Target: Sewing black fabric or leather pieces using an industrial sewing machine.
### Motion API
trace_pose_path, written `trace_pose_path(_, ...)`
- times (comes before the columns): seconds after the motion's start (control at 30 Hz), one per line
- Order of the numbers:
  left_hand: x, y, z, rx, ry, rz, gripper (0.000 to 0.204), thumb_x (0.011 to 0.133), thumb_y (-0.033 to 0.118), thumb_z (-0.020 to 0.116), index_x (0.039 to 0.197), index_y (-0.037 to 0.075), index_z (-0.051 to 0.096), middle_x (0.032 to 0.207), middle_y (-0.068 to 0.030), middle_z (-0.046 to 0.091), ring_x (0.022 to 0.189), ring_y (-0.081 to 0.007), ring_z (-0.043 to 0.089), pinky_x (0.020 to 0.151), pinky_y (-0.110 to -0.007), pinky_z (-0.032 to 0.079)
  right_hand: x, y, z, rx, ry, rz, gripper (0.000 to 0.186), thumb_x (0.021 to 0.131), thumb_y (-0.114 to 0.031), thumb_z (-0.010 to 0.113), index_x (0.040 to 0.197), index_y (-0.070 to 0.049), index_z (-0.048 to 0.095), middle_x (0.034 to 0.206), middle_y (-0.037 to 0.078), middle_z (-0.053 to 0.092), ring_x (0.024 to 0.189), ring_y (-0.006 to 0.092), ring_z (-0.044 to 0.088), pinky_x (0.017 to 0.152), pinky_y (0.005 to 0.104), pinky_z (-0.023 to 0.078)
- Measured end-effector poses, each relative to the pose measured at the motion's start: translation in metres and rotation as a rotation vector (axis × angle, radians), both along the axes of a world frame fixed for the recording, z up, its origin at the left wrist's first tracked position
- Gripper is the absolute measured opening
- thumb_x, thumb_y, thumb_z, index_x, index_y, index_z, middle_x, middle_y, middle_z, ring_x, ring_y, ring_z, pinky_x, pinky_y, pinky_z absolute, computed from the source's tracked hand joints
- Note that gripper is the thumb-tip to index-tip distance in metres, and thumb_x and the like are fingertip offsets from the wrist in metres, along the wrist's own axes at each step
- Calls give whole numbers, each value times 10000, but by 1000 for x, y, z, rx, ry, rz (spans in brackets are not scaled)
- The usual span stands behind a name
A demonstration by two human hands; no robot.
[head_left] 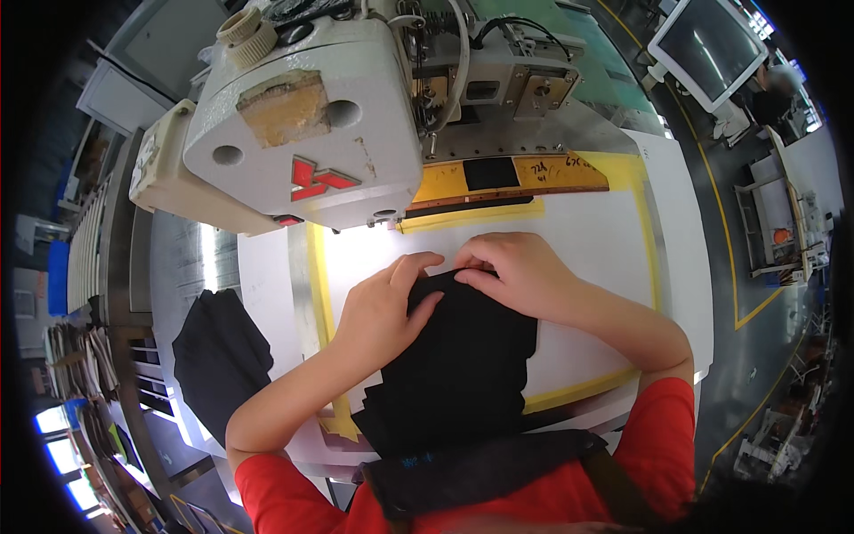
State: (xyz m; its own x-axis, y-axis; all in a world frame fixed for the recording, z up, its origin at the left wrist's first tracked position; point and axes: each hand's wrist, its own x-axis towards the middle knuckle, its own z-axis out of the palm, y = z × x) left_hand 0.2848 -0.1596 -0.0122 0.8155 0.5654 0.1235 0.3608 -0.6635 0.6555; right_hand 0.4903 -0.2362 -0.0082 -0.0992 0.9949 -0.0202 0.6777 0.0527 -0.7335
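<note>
A stack of black fabric pieces (471, 365) lies in front of me, its stepped layers showing at the lower left. My right hand (511, 271) pinches the far edge of the fabric between thumb and bent fingers. At the left side of that edge is my left hand (382, 307), thumb and forefinger apart, the thumb lying against the cloth; its other fingers are partly hidden. Both hands are above a white work surface (587, 347) bordered with yellow tape. Just beyond them stands the white head of a sewing machine (302, 133).
More black fabric (222, 356) lies to the left. A yellow clamp bar (569, 176) with a black patch crosses behind my hands. A screen (709, 49) stands at the far right, with a person (776, 98) beside it. Stacked sheets (80, 360) fill a rack at left.
</note>
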Motion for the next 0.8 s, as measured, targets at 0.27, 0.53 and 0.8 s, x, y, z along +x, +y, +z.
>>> trace_pose_path(0.27, 10, 10, -17, 483, 57, -99, 455, 765, 160, 738, 1183, 73, 580, 1251, -93, 558, 1168, -275, 553, 948, -398, 452, 19, 57, -18, 183, -227, -145, 184, 832, -237, 701, 797, -63, 653, 741, 68, 661, 658, 250, 637, 594, 355, 484)
trace_pose_path(0.53, 11, 14, -23, 456, 166, -18, 538, 813, 309, 711, 1261, 54, 555, 1379, -145, 483, 1271, -323, 475, 1022, -456, 395, 20, 66, -18, 119, -285, -203, 148, 756, -213, 732, 764, -82, 664, 705, 61, 658, 654, 245, 646, 582, 356, 485)
trace_pose_path(0.8, 11, 14, -25, 447, 167, 4, 593, 809, 377, 701, 1287, 65, 540, 1413, -175, 435, 1197, -372, 499, 999, -465, 397, 25, 70, -16, 38, -236, -190, 160, 758, -224, 732, 759, -75, 675, 689, 71, 653, 662, 228, 653, 590, 341, 487)
